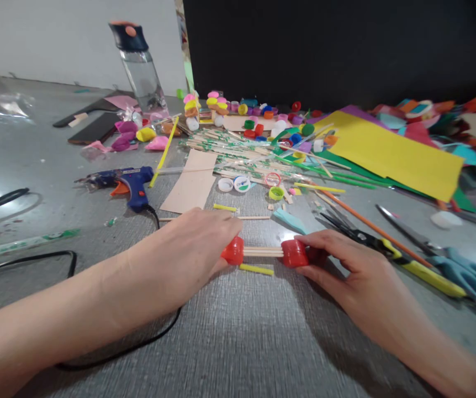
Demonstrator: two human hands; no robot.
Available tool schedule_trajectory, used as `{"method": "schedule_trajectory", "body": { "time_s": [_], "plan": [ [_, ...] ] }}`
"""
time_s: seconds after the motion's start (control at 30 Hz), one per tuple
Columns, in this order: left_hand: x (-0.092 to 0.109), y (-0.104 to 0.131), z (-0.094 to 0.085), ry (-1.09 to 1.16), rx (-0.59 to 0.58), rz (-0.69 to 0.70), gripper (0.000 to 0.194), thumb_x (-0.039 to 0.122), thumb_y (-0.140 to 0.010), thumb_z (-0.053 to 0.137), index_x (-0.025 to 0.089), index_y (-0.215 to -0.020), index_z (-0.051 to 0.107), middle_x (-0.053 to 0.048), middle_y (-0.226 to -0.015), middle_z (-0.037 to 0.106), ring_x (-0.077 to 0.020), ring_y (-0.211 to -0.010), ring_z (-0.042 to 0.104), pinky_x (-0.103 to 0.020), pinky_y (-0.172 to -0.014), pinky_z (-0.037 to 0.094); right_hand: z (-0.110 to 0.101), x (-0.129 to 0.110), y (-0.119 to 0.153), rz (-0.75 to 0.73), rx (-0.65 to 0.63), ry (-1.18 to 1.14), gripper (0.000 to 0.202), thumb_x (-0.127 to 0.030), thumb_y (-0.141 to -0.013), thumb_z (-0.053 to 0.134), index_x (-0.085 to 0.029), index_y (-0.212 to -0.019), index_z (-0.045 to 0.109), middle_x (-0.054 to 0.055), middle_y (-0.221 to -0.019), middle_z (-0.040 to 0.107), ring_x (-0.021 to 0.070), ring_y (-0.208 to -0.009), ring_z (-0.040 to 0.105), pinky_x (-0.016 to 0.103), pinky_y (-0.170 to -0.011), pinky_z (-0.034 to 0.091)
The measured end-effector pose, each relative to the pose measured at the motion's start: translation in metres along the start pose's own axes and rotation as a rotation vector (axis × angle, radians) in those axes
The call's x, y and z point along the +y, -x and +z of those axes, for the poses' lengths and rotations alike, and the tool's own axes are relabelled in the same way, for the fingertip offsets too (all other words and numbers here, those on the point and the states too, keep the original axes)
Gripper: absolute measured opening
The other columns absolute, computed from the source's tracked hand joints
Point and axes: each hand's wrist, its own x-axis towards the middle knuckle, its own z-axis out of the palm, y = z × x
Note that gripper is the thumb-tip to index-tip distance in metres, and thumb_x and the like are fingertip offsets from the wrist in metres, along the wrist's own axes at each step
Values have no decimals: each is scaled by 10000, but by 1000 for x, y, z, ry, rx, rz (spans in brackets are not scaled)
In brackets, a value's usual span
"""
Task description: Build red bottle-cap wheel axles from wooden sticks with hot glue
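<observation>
Low over the grey table I hold a small piece made of several thin wooden sticks (263,252) with a red bottle cap at either end. My left hand (192,254) is closed around the left red cap (234,251), its fingers mostly hidden behind the back of the hand. Between thumb and fingers, my right hand (349,271) pinches the right red cap (295,253). A short yellow straw piece (257,270) lies just below the sticks, and another yellow straw piece (225,208) lies beyond my left hand. A single wooden stick (254,218) rests behind the held piece.
A blue glue gun (136,185) with a black cord lies at left, near a water bottle (144,77). Blue-handled scissors (465,276) and yellow-handled pliers (424,271) lie at right. Wrapped sticks (229,146), loose caps and yellow sheets (399,149) cover the back.
</observation>
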Motion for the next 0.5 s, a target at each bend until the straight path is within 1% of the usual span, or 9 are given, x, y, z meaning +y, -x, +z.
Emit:
{"method": "schedule_trajectory", "body": {
  "time_s": [0.27,0.33,0.4,0.47,0.5],
  "plan": [
    [-1,-1,1,-57,-11,9,161,335,-1008,590,209,-917,546,-30,-977,632,-211,-820,553,-350,-706,361,-3,1,2,7,-42,4,176,-258,-950,680,-288,-1123,678,-4,-1040,687,189,-913,630,322,-787,503],
    [-2,0,0,-72,-18,10,182,351,-1005,589,210,-897,546,-30,-954,638,-213,-803,557,-351,-699,360,-3,4,4,11,-39,31,252,-287,-951,688,-295,-1200,659,2,-1097,690,197,-947,641,338,-815,513],
    [-3,2,-3,-80,-16,3,195,369,-977,625,214,-883,552,-28,-925,649,-219,-798,570,-350,-694,358,-3,7,6,29,-22,68,379,-330,-945,705,-300,-1312,615,15,-1156,688,210,-973,651,362,-847,521],
    [-3,3,-8,-85,-9,-2,212,395,-928,685,216,-909,572,-35,-938,667,-232,-833,596,-349,-710,367,-4,9,7,43,-13,89,461,-370,-942,714,-299,-1376,576,21,-1159,690,213,-956,658,371,-841,529],
    [-4,4,-10,-87,-6,-4,230,407,-907,708,217,-934,583,-40,-956,675,-240,-861,609,-349,-728,375,-4,9,7,43,-15,91,464,-382,-945,711,-299,-1380,573,19,-1147,691,211,-942,660,368,-827,532]
  ]
}}
